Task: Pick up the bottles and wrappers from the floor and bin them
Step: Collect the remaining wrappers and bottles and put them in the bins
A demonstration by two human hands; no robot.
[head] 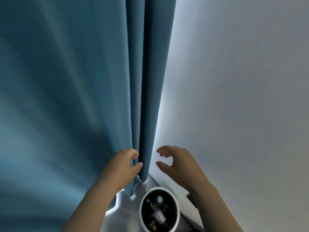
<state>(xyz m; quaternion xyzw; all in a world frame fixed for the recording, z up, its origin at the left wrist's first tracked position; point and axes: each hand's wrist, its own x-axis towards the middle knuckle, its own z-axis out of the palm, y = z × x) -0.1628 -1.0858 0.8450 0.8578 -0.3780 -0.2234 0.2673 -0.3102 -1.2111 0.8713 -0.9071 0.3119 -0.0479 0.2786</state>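
Note:
A round white bin (176,210) with a dark liner stands on the floor in the corner, below and between my hands. Inside it lie a clear plastic bottle (158,216) and bits of wrappers. My left hand (122,164) is raised above the bin at the curtain's edge, fingers curled and touching a fold of the fabric. My right hand (177,163) hovers beside it, fingers spread and curved, holding nothing.
A tall blue curtain (75,97) fills the left half of the view and hangs down to the floor. A plain white wall (234,97) runs along the right. Pale floor (123,215) shows next to the bin.

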